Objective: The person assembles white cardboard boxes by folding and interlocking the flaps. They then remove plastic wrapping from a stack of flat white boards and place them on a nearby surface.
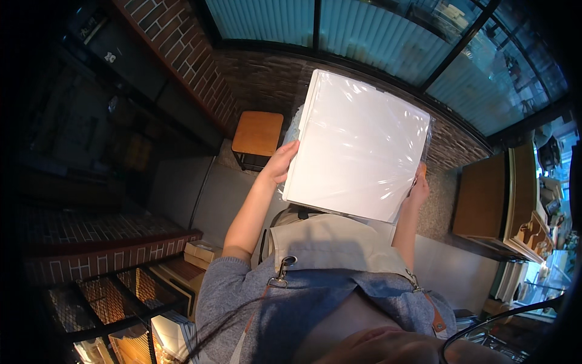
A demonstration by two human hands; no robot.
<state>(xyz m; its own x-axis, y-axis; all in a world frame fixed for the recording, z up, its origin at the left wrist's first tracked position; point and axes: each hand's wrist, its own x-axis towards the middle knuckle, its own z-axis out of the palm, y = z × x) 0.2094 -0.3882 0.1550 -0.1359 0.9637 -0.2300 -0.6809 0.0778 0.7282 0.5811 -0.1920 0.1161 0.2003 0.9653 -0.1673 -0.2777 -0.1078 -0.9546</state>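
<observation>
A large, flat pack of white sheets or board point(357, 145) in shiny clear plastic is held up in front of my apron point(327, 246). My left hand point(282, 162) is closed on its left edge, with the fingers passing out of sight beneath. At the lower right edge, my right hand point(419, 187) grips the same pack; most of its fingers are hidden behind it. Light streaks show on the plastic, and the stack's layered edge is visible along the left side.
Beyond the pack's left side stands a wooden-topped stool point(257, 132). A brown wooden cabinet point(482, 194) is at the right. Glazed windows point(376, 39) run above a low stone wall. A black wire-mesh rack point(103, 303) and a cardboard box point(201, 255) are at lower left.
</observation>
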